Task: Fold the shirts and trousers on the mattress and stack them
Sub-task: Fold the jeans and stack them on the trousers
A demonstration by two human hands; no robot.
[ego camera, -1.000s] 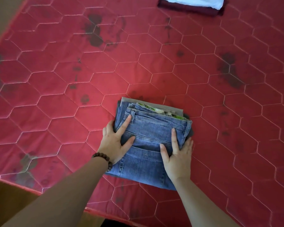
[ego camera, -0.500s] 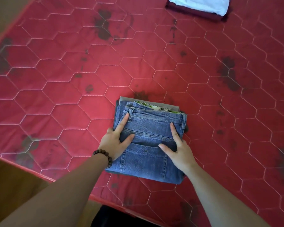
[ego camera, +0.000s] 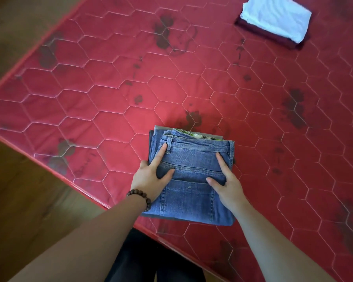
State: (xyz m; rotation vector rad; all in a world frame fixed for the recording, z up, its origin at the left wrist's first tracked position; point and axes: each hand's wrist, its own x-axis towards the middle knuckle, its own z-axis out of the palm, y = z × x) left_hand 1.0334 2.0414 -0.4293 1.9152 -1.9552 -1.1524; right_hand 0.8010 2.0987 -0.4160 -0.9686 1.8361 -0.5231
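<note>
On top of the folded blue jeans [ego camera: 192, 180], both hands lie flat, fingers straight and spread, pressing rather than gripping: left hand [ego camera: 150, 178] on the left edge with index finger reaching up to the belt loop, right hand [ego camera: 225, 183] right of centre, thumb out toward the back pocket. Wooden bead bracelet [ego camera: 140, 197] on the left wrist. Jeans are folded to a compact rectangle, waistband at the far side, back pocket and yoke seam facing up, denim mid-blue with lighter stitching. They top a small stack: a green patterned garment [ego camera: 189, 133] and a grey garment [ego camera: 161, 128] peek out at the far edge. Stack sits near the front edge of the red quilted mattress [ego camera: 110, 94], hexagon stitching, dark stains. Far right corner: folded white garment [ego camera: 275, 18] on a folded maroon one [ego camera: 253, 30], well apart from the jeans stack. Brown wooden floor [ego camera: 18, 190] on the left, dark trousers [ego camera: 143, 259] below. Versus 0.5 s ago: hands and jeans keep the same pose; the view has swung, showing more floor and more of the white pile.
</note>
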